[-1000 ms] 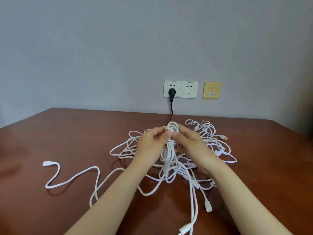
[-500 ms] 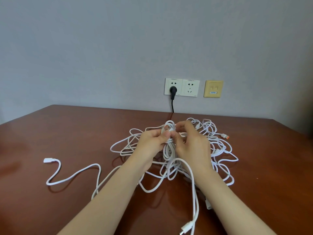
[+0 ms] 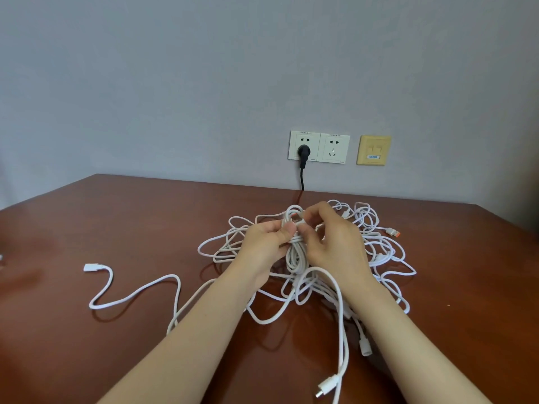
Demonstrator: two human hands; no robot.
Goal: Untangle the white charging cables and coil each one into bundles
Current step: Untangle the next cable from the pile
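Where the fingertips meet: a coiled bundle (image 3: 295, 258) of white cable hangs upright between the two hands. Its top loop rises just above the fingers and its long loops drop below them onto the heap.
Left hand (image 3: 264, 243): grips the bundle at its neck, thumb pressed across the front, the other fingers curled round behind.
Right hand (image 3: 335, 243): fingers curled, thumb and forefinger pinching a turn of the bundle at its neck, right against the left thumb tip. Whether that bit is a plug or plain cord I cannot tell.
Tangle of white cables (image 3: 388, 258): lies on the table under and around both hands, spreading mostly to the right of the right-hand fingers and beyond them.
Orange-tipped plug (image 3: 393, 232): at the tangle's edge, well to the right of the right-hand fingers.
Stray cable (image 3: 134, 293): snakes out far to the left of the left-hand fingers and ends in a white connector (image 3: 92, 267) lying flat.
Near cable (image 3: 341, 316): arcs under the right wrist and runs back toward the person, well behind the fingers, ending in a white plug (image 3: 328, 384).
Table (image 3: 116, 217): reddish-brown wood.
Wall socket (image 3: 319, 147): beyond the fingers, with a black plug (image 3: 303, 150) in its left outlet.
Yellow plate (image 3: 374, 150): just right of the socket.
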